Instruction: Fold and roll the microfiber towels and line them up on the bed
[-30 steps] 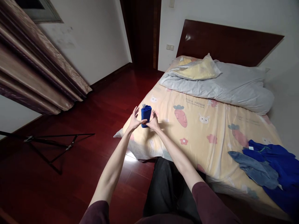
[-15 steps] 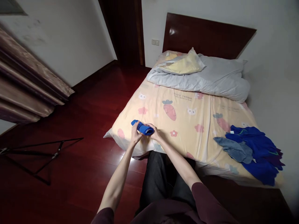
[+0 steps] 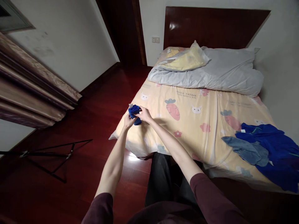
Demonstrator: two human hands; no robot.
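Note:
Between my hands is a blue cloth (image 3: 134, 109), rolled up tight and turned so its spiral end shows. A small whitish label sticks out at its upper left. My left hand (image 3: 128, 121) is closed on the roll's lower left side. On the right, the fingers of my right hand (image 3: 145, 114) pinch the roll. It is held above the left front part of the bed (image 3: 187, 124), which has a peach cover with carrots and rabbits. Whether the piece is a garment or a towel cannot be made out.
Blue clothes (image 3: 280, 149) and a grey-blue cloth (image 3: 253, 152) lie heaped at the bed's right front. A folded grey quilt (image 3: 229, 68) lies near the headboard (image 3: 210, 28). Black tripod legs (image 3: 46, 154) stand on the dark red floor at left, near a curtain (image 3: 30, 93).
Both hands have carried the roll up and slightly left. The roll has been turned from lying slantwise to showing its spiral end. The view has shifted a little.

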